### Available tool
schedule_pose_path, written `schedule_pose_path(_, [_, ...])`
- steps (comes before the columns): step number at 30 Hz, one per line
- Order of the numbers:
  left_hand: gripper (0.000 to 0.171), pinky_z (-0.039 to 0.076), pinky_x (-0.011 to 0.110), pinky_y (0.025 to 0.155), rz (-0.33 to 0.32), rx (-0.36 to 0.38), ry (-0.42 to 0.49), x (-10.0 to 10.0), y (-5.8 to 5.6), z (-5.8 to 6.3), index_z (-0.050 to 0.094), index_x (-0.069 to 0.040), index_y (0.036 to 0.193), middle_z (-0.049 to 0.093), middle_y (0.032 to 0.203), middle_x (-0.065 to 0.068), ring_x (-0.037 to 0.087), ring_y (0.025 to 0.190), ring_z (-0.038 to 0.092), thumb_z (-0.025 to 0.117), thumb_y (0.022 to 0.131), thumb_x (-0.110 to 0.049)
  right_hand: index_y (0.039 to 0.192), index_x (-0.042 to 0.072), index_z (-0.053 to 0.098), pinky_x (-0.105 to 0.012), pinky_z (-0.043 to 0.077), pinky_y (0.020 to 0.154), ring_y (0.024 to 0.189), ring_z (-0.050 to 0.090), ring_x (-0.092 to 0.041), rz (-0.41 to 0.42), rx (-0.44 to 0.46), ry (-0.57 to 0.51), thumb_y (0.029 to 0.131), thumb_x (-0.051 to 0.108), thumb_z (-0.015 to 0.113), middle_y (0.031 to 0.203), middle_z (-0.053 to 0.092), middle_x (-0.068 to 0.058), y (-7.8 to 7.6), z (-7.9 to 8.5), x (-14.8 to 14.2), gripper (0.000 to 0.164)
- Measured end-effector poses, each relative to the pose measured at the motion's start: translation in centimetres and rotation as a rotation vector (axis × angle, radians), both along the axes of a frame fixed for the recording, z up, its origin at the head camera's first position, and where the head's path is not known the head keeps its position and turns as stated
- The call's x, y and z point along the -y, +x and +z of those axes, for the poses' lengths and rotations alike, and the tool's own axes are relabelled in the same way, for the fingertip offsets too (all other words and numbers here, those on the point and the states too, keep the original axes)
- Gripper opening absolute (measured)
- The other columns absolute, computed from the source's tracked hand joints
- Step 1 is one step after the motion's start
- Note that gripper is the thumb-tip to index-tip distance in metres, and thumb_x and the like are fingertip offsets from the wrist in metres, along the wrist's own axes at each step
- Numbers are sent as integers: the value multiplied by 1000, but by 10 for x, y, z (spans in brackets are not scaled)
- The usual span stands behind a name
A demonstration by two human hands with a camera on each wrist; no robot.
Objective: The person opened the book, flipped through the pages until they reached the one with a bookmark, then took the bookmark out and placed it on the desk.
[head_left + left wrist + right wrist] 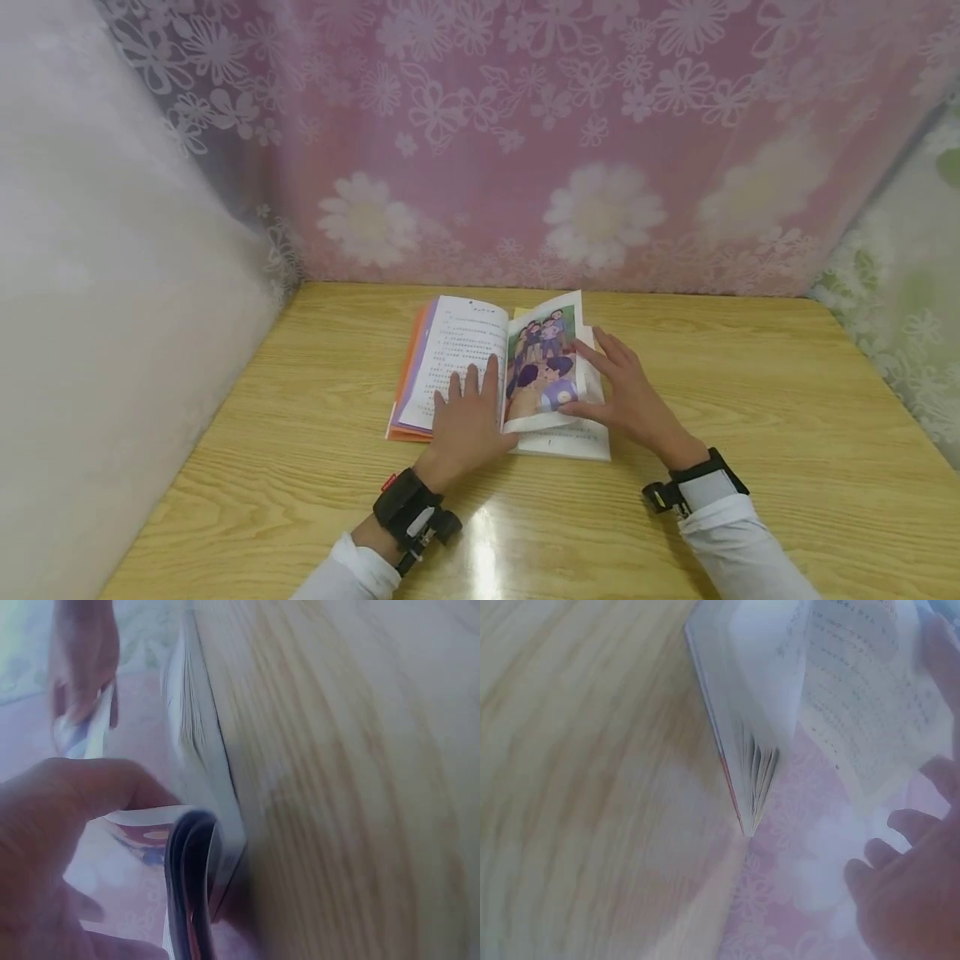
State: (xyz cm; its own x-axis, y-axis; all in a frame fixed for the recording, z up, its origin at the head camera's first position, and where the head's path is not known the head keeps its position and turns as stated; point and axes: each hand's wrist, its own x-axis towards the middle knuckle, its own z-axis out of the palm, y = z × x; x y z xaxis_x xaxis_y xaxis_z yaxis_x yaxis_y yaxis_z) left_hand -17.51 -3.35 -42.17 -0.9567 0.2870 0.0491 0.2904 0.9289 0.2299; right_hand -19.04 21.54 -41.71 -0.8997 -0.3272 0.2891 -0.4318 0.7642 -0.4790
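Book lay open on counter; left hand rested on book's left page, fingers spread; right hand pinched picture page by outer edge, raised over book's right side.

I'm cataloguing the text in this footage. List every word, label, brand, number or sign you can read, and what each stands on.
None can be read with certainty:
Left page: heading and printed lines, too small.
Lower right page: printed lines and a mark near the bottom, too small.
Upright page, right wrist view: printed lines, too blurred.
Red tag on the left wrist strap: any lettering too small.
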Motion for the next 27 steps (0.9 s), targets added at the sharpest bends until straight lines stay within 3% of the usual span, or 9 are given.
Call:
schedule_pose_path(3, [108, 28, 64, 95, -7, -29, 61, 5, 1, 1, -2, -17, 146, 33, 143, 21, 42, 125, 33, 66, 67, -45, 145, 25, 17, -63, 19, 100, 136, 8, -36, 16, 8, 17, 62, 62, 69, 152, 9, -16, 1, -2, -3, 105])
schedule_pose_path(6, [102, 34, 58, 94, -2, -98, 127, 10, 1, 1, -5, -15, 146, 38, 139, 21, 38, 119, 42, 62, 71, -34, 146, 23, 12, -61, 18, 101, 136, 9, -37, 29, 25, 54, 61, 64, 68, 153, 5, -17, 1, -5, -7, 110])
schedule_pose_path(10, [96, 48, 44, 69, 40, -224, 222, 18, -1, 2, -2, -12, 146, 51, 126, 18, 32, 92, 56, 56, 70, -19, 146, 22, 14, -62, 19, 101, 135, 10, -39, 14, 104, 106, 60, 70, 64, 152, 3, -19, 1, -9, -10, 110])
schedule_pose_path(12, [97, 44, 36, 54, 77, -252, 258, 23, -2, 3, -3, -13, 146, 54, 120, 15, 28, 79, 56, 56, 68, -13, 146, 21, 16, -62, 18, 101, 134, 10, -40, 10, 147, 119, 60, 71, 63, 152, 3, -20, 3, -11, -12, 110])
schedule_pose_path(14, [99, 38, 33, 47, 111, -253, 286, 29, -4, 4, -3, -14, 146, 54, 119, 14, 25, 73, 54, 57, 67, -10, 145, 19, 18, -62, 18, 101, 134, 10, -41, 9, 175, 120, 60, 70, 63, 151, 3, -22, 3, -14, -14, 109])
schedule_pose_path(21, [99, 48, 44, 62, 181, -168, 266, 46, -10, 4, 6, -10, 145, 36, 139, 19, 34, 100, 52, 66, 67, -12, 145, 18, 22, -61, 18, 101, 133, 11, -42, 13, 187, 129, 62, 69, 63, 150, 7, -24, 5, -18, -21, 105])
schedule_pose_path(27, [80, 48, 50, 75, 179, -98, 166, 56, -12, 2, 28, -12, 141, 41, 137, 18, 35, 114, 47, 67, 72, -21, 144, 15, 24, -62, 18, 101, 133, 11, -43, 31, 213, 137, 62, 70, 62, 150, 8, -26, 6, -14, -23, 105])
